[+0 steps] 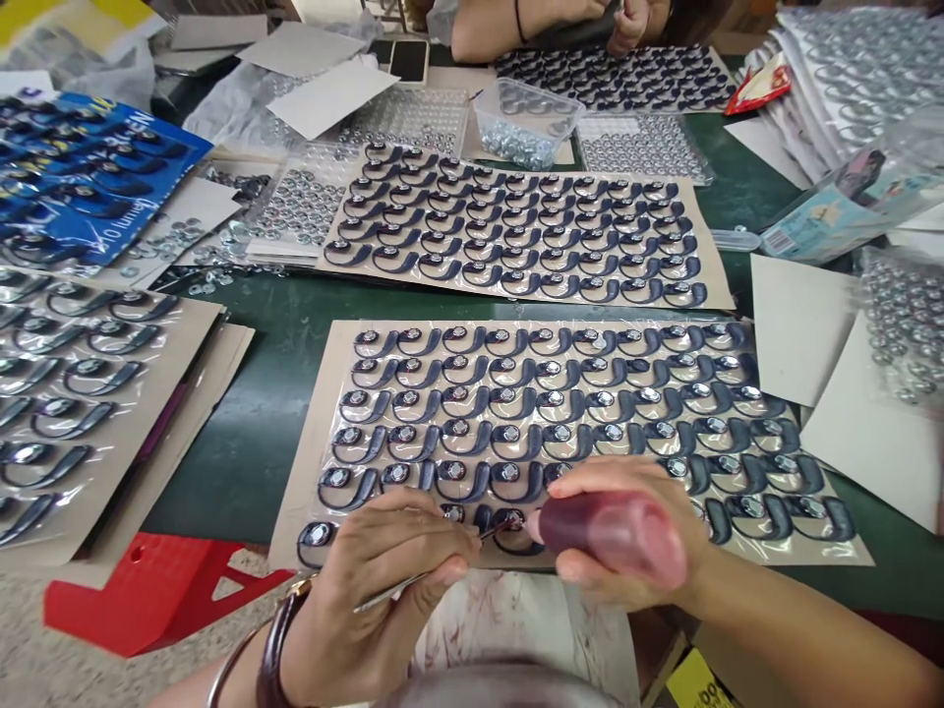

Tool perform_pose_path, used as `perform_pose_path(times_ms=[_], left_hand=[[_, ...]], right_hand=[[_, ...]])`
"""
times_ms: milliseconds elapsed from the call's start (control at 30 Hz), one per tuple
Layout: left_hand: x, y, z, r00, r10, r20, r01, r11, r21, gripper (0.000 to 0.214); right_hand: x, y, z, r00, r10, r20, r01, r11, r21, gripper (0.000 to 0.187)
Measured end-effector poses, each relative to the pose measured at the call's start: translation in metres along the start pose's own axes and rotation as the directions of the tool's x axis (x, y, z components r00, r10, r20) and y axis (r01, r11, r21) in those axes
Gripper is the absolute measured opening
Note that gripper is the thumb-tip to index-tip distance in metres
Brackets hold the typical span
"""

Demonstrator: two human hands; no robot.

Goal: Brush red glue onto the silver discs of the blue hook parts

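My left hand [398, 546] is closed around a thin metal tool [402, 587], whose fine tip reaches a dark curved piece [510, 521] in the front row of a card sheet [306, 492]. In my right hand [626, 474] is a red-pink squeeze bottle [609, 536], tilted so its nozzle points at that same piece, close to the tool's tip. Rows of similar dark hooked pieces, many with shiny round gems, lie under clear film on the sheet. My hands cover part of the front rows.
Behind lies a second filled sheet [508, 231]; more are stacked at left [162, 383]. A clear tub [523, 123] of gems, gem trays [641, 147] and a phone [409, 61] stand farther back. Loose gems [221, 280] are scattered left. Another person's hand [629, 25] works opposite.
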State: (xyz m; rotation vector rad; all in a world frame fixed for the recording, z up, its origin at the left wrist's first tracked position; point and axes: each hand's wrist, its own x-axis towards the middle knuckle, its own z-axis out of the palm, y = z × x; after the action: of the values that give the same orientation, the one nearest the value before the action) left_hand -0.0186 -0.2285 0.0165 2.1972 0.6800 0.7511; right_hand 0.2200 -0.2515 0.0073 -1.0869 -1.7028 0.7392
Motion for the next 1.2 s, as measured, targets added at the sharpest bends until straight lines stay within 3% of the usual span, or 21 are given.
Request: perform_pose_path(times_ms=[133,233,333,433,567,733,900,1200], left_hand=[[0.002,0.003,-0.001,0.995,0.088,0.055,-0.09,0.995,0.034,0.025],[0.002,0.006,-0.002,0.989,0.125,0.079,-0.131,0.989,0.072,0.026],[0.003,0.008,-0.003,0.985,0.15,0.09,-0.159,0.981,0.112,0.026],[0.005,0.006,-0.006,0.972,0.218,0.091,-0.232,0.952,0.2,0.023],[0.012,0.001,-0.007,0.939,0.321,0.123,-0.343,0.859,0.379,0.02],[0.018,-0.006,-0.003,0.919,0.357,0.169,-0.394,0.809,0.435,0.02],[0.019,-0.003,0.001,0.888,0.408,0.212,-0.457,0.733,0.504,0.018],[0.016,0.001,0.002,0.896,0.37,0.247,-0.444,0.721,0.532,0.02]], right_hand=[[0.003,-0.01,-0.027,0.969,0.246,0.024,-0.245,0.941,0.235,0.024],[0.006,-0.009,-0.044,0.912,0.391,0.124,-0.409,0.886,0.219,0.026],[0.015,-0.005,-0.049,0.895,0.412,0.173,-0.438,0.886,0.153,0.03],[0.029,-0.002,-0.04,0.922,0.365,0.132,-0.376,0.924,0.072,0.028],[0.046,0.004,-0.018,0.982,0.184,0.03,-0.183,0.983,-0.026,0.02],[0.048,0.022,0.003,1.0,-0.012,-0.019,0.011,0.999,-0.045,0.017],[0.039,0.031,0.007,1.0,0.002,-0.006,-0.002,0.999,-0.047,0.021],[0.041,0.032,0.01,0.995,-0.096,-0.013,0.095,0.991,-0.09,0.021]])
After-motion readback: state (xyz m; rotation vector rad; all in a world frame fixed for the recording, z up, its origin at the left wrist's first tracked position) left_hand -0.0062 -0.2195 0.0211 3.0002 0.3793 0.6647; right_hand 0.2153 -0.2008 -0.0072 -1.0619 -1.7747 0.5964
